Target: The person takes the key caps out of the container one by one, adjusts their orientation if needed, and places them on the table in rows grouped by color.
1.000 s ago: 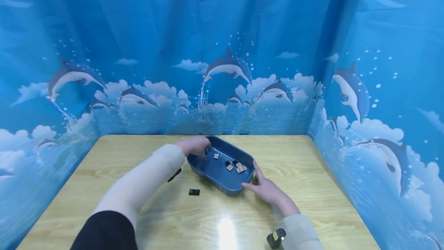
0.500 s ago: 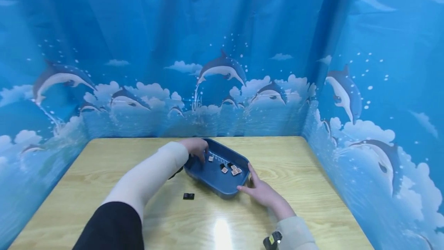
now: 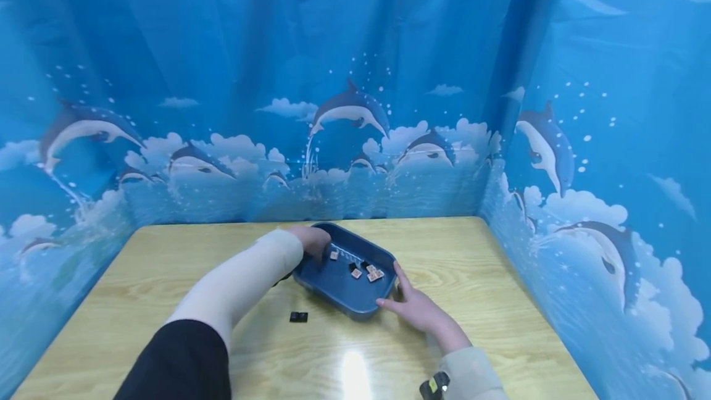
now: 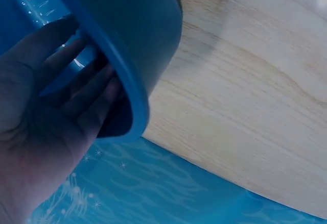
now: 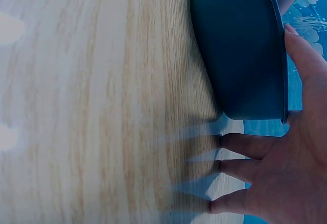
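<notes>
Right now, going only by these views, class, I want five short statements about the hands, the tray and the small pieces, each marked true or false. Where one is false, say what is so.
1. The left hand reaches inside the blue tray. True.
2. The right hand is well away from the tray. False: it touches the tray's rim.
3. Two small black pieces lie on the wooden table, outside the tray. True.
4. All the pale tiles in view lie on the bare table. False: they lie in the tray.
5. The curtain behind the table is printed with dolphins. True.
</notes>
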A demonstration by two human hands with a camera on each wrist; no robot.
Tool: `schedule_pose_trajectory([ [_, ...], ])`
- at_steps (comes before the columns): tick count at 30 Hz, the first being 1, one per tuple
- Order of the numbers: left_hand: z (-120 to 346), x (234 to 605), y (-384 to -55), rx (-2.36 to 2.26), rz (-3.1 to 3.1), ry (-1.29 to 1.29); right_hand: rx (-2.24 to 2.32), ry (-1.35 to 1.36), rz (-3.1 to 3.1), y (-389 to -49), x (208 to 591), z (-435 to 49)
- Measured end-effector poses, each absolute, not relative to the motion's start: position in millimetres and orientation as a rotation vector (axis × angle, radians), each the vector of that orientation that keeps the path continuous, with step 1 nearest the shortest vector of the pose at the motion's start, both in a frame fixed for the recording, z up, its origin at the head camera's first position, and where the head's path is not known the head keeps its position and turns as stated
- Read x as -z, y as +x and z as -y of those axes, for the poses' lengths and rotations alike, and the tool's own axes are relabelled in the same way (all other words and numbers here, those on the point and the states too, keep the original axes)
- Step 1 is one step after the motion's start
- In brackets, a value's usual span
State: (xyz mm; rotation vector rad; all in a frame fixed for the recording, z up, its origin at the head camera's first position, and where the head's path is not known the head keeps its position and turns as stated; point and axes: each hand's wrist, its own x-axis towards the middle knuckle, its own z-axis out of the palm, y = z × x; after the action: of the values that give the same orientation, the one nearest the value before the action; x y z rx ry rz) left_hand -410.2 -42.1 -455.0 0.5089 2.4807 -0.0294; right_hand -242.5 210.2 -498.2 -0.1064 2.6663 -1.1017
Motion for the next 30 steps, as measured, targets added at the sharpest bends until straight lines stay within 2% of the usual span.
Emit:
schedule_pose_trajectory([
  [9,54.0,451.6,-398.2,-0.181,-2.469,0.420,1.090,-0.141,-2.674,-242.8,498.4,-206.9],
  [12,55.2,447.7,-394.3,-0.209,-2.493,0.500,1.091,-0.151,-2.674,-242.3,499.0,-206.2],
  [16,53.9,442.5,-391.6,-0.146,-2.525,0.769,1.094,-0.150,-2.675,-241.5,499.1,-205.7],
  [19,52.8,438.8,-387.0,-0.185,-2.501,0.880,1.089,-0.146,-2.674,-241.0,498.8,-205.8],
  [26,56.4,432.4,-369.4,-0.403,-2.451,0.939,1.086,-0.135,-2.668,-240.8,497.7,-207.5],
  [30,64.0,432.4,-362.7,-0.630,-2.450,0.861,1.075,-0.123,-2.670,-241.5,497.4,-210.5],
])
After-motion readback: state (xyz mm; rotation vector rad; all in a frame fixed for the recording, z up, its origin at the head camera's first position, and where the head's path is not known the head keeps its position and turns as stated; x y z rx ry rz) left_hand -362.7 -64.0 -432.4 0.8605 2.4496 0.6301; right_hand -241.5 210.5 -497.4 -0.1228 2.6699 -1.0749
